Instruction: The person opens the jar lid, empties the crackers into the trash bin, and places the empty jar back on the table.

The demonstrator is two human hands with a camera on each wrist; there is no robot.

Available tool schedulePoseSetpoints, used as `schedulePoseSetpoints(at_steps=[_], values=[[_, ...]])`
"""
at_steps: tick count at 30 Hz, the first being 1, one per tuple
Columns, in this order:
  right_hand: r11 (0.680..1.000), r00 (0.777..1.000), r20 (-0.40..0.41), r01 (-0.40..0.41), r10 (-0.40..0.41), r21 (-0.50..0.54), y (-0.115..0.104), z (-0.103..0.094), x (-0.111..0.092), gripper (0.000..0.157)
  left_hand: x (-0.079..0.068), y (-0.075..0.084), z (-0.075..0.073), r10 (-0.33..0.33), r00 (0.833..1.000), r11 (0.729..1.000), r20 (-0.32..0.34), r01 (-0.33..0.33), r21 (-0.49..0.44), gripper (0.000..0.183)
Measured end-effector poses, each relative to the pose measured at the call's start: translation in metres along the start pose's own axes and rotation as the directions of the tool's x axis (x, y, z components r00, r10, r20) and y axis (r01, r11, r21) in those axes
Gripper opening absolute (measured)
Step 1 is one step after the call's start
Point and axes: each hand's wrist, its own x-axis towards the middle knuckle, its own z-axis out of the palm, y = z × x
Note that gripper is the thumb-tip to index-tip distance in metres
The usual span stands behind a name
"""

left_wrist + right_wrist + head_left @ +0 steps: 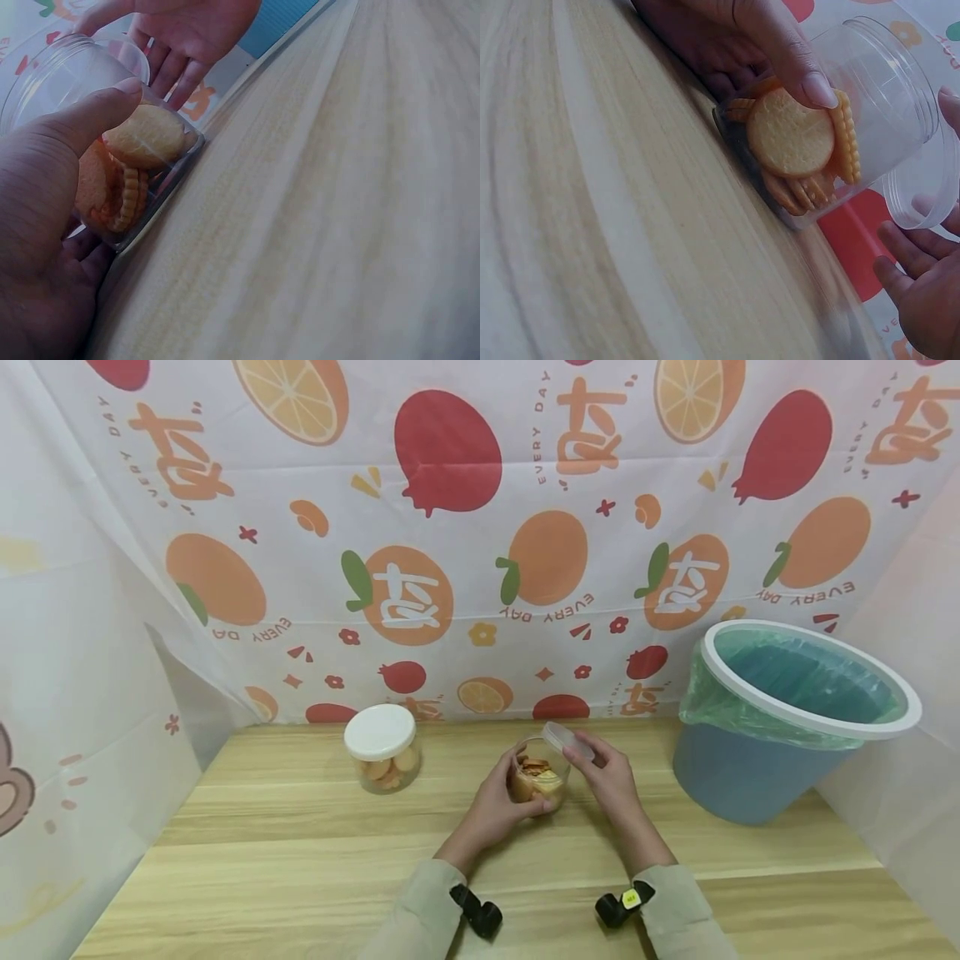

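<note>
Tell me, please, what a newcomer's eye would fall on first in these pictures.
Likely the big, white-rimmed blue bin, at right on the table. Then the open clear jar of biscuits near the middle, which the left hand grips while the right hand holds its lid tilted by the mouth. Behind hangs a fruit-print cloth.

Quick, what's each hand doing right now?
Left hand: curled around the open jar of cookies.
Right hand: holding the clear lid by its edge.
</note>
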Motion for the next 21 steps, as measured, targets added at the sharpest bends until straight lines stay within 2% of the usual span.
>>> schedulePoseSetpoints(at_steps=[14,21], values=[[0.999,1.000,-0.007,0.002,-0.001,0.043,0.0003,-0.0018,-0.0002,0.059,0.0004,-0.0013,-0.0001,0.000,1.000,1.000,0.010,0.000,-0.007,0.095],[1.000,0.998,-0.058,-0.002,0.001,-0.010,0.0034,-0.0054,0.0009,0.059,0.0010,-0.0018,-0.0001,0.002,1.000,1.000,0.009,-0.002,-0.008,0.096]])
